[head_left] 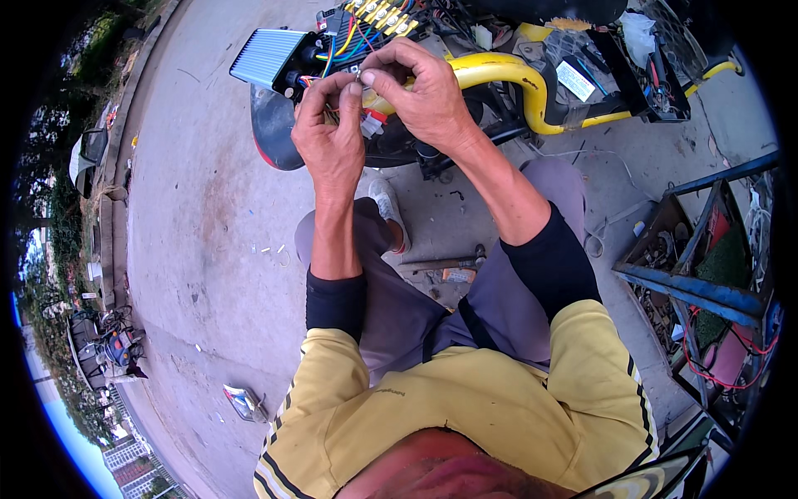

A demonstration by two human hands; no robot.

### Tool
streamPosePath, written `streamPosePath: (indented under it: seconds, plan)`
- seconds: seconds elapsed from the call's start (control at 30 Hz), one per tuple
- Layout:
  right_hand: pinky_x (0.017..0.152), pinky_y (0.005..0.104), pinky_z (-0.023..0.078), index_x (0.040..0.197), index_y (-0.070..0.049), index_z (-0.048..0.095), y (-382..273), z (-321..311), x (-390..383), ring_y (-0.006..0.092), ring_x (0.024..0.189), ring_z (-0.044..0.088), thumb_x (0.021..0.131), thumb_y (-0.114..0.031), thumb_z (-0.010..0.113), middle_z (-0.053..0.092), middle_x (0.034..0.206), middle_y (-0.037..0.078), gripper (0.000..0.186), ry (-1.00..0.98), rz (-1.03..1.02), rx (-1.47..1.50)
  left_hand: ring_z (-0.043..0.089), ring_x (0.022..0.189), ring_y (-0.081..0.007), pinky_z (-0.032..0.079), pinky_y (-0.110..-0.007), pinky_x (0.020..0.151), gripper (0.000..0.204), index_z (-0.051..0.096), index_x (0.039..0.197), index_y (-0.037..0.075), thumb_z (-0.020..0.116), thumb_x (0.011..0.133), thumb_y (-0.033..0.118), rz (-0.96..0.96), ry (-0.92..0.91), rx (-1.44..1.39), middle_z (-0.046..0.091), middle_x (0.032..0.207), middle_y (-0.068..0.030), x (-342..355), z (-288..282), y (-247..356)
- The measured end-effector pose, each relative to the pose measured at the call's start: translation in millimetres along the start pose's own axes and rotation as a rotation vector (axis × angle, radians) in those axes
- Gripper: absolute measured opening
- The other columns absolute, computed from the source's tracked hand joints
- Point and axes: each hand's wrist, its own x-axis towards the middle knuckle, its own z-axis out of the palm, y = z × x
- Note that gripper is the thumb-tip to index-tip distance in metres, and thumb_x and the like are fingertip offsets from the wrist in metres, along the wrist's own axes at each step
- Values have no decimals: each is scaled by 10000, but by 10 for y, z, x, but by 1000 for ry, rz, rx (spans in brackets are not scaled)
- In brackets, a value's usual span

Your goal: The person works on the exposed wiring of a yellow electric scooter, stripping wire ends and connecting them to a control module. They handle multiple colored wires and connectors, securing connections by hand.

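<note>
My left hand (331, 141) and my right hand (431, 101) meet at the top centre, above the frame of a vehicle. Thumb and forefinger of each are pinched together on a small metal piece (359, 76), mostly hidden by the fingertips; its exact kind does not show. Just left of the hands sits a finned silver controller box (268, 58), with coloured wires (332, 51) coming out of it. Behind my fingers is a yellow terminal strip (384, 15). Under my wrists lies a red and white connector (373, 123), beside the yellow frame tube (499, 70).
At the upper right an open black tray (662, 104) holds tools and a plastic bag. A blue metal rack (698, 291) with scrap and red cable stands at right. On the concrete between my legs lies a hammer-like tool (436, 264). A small lamp-like part (243, 402) lies lower left.
</note>
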Motion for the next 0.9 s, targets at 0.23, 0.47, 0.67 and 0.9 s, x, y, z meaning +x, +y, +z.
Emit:
streamPosePath:
  seconds: [0.23, 0.47, 0.67, 0.9]
  plan:
    - [753, 250, 524, 1093, 18, 757, -11, 2, 0, 71, 819, 617, 990, -69, 773, 688, 967, 5, 136, -1, 4, -1, 579, 781, -93, 494, -289, 739, 94, 776, 1082, 7, 770, 1004, 60, 15, 0, 3, 724, 906, -12, 3, 0, -13]
    - [746, 249, 521, 1088, 16, 757, 3, 4, -2, 71, 813, 615, 991, -70, 770, 689, 966, 6, 130, 5, -12, -6, 650, 983, -82, 544, -258, 896, 139, 757, 1166, -28, 739, 1040, 27, 2, -57, 78, 746, 1077, -22, -5, -42, -9]
    - [744, 252, 523, 1086, 14, 757, 16, -3, 2, 74, 809, 616, 988, -67, 772, 685, 963, 7, 128, 5, -24, -22, 645, 975, -79, 539, -254, 887, 140, 756, 1166, -28, 741, 1039, 29, 12, -57, 88, 741, 1071, -18, -4, -43, -25]
    - [747, 273, 536, 1075, 11, 763, 11, 10, 0, 99, 810, 640, 978, -79, 773, 697, 960, 28, 133, 15, -17, -8, 650, 985, -83, 542, -260, 895, 143, 755, 1170, -28, 741, 1041, 31, -6, -62, 54, 742, 1076, -20, -7, -49, -27]
